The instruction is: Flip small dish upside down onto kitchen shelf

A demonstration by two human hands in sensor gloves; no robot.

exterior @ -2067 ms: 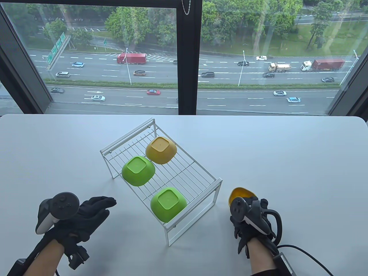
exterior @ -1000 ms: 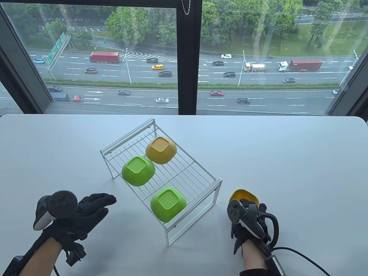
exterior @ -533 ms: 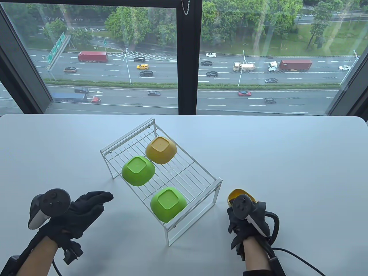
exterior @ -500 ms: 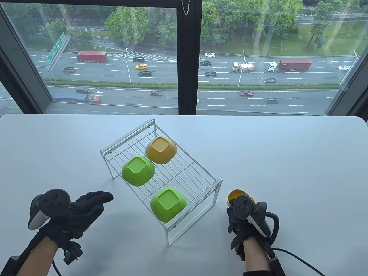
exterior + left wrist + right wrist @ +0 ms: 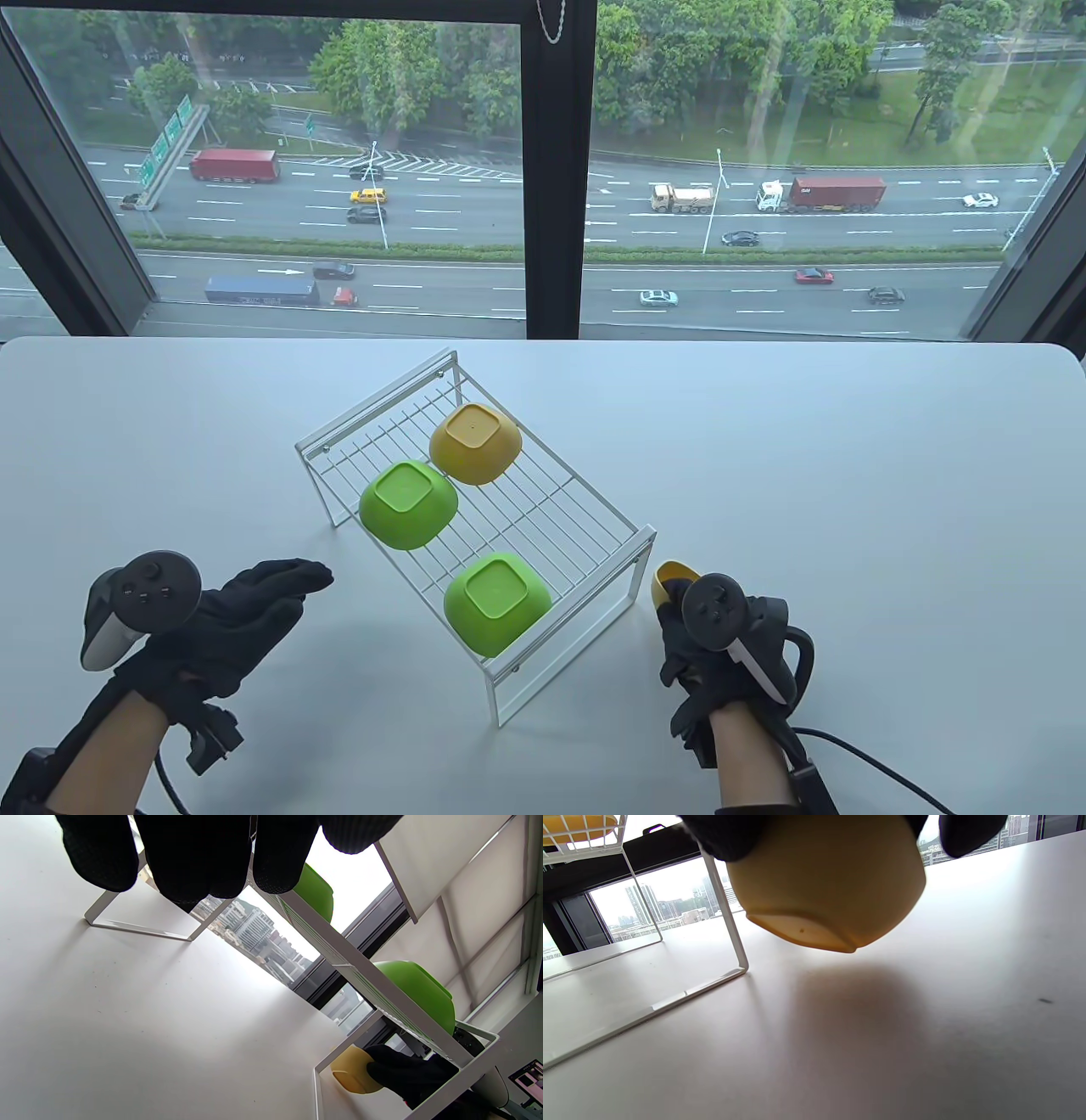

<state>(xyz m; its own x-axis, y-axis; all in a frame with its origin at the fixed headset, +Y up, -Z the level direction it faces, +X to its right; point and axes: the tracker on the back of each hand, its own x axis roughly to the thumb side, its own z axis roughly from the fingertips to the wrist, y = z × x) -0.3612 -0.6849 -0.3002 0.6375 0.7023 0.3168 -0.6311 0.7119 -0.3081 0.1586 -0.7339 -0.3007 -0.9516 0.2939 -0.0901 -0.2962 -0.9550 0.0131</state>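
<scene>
Beside the near right end of the kitchen shelf [image 5: 475, 501], the right hand [image 5: 721, 645] grips a small yellow dish [image 5: 668, 581], its gloved fingers [image 5: 729, 836] wrapped over the dish's upper part. From the right wrist view the dish hangs clear of the white table [image 5: 848, 475], tilted, with its flat base turned down toward the table and a soft shadow beneath it. It sits just beside the shelf's white leg frame [image 5: 725, 921] without touching it, and in the table view only a sliver of yellow shows past the tracker [image 5: 721, 607] on the back of the hand.

On the wire top of the shelf three dishes lie upside down: a yellow one [image 5: 475, 443] at the far end, a green one [image 5: 409, 503] touching or nearly touching it, and a second green one [image 5: 498, 603] at the near end, apart from the other two.

To the left of the shelf the left hand [image 5: 229, 628] holds nothing, its fingers [image 5: 293, 577] stretched out and released, pointing toward the shelf. Whether it rests on the table or hovers just above it cannot be told. In the left wrist view its fingertips [image 5: 191, 861] hang before the shelf's edge, and the yellow dish in the other hand shows through the frame.
</scene>
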